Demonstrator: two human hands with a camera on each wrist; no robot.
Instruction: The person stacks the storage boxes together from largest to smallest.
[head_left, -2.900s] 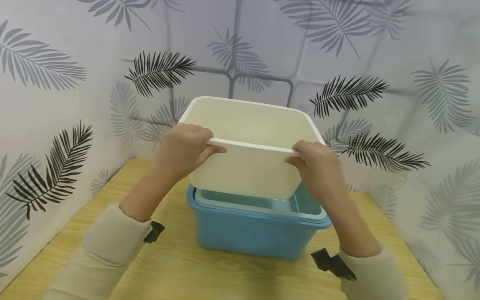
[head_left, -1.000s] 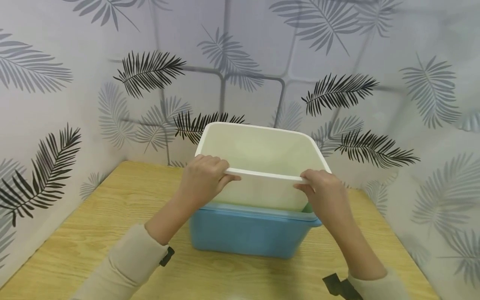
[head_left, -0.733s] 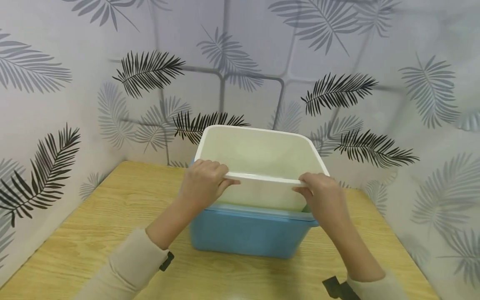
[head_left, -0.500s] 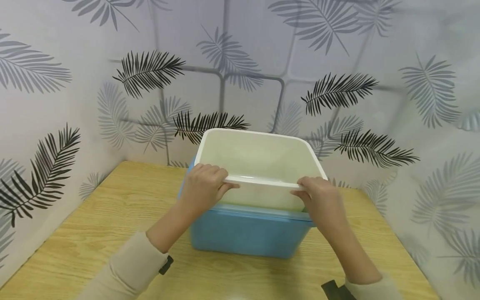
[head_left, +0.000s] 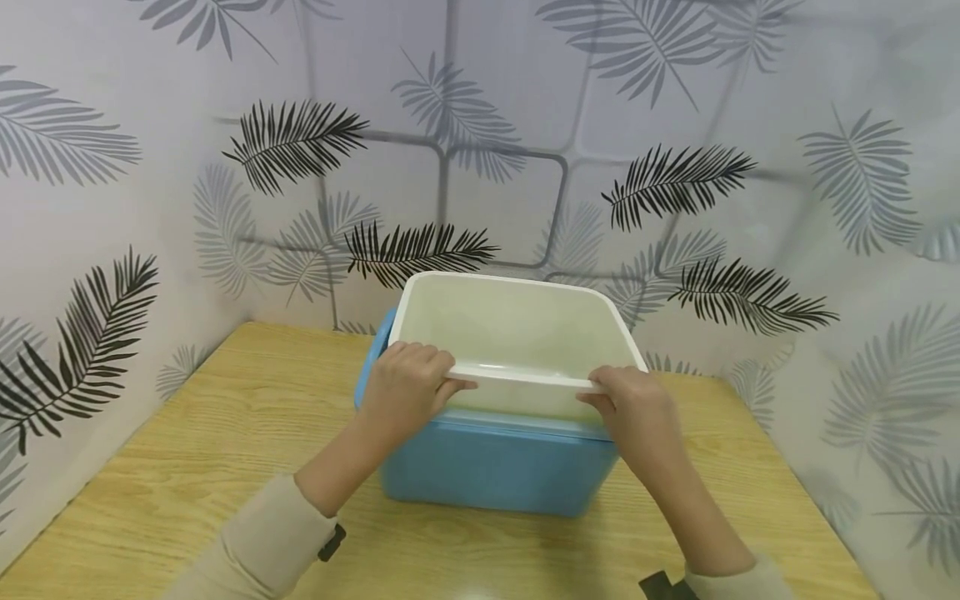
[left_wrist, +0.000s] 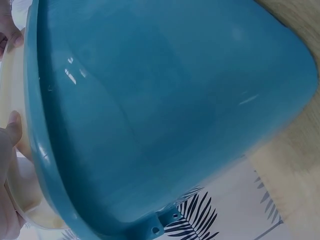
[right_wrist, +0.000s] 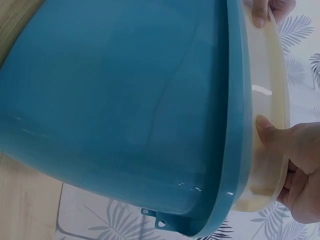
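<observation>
A cream plastic basin (head_left: 525,329) with a white rim sits partly down inside a larger blue basin (head_left: 498,471), its near side raised above the blue one. A pale rim (head_left: 525,423) of another nested basin shows just inside the blue edge. My left hand (head_left: 408,387) grips the cream rim near its front left corner, thumb outside. Toward the front right corner my right hand (head_left: 633,408) pinches the same rim. The right wrist view shows the right thumb (right_wrist: 270,135) pressed on the cream wall. The cream basin's lower part is hidden.
The basins stand on a yellow wood-grain table (head_left: 247,417). Behind and at both sides rise walls (head_left: 502,100) with a leaf pattern. Lugs with holes (right_wrist: 161,222) stick out from the blue basin's edge.
Both hands have lowered the cream basin into the nested basins, from well above them at first. More of the blue rim shows at the left; the blue basin stays in place.
</observation>
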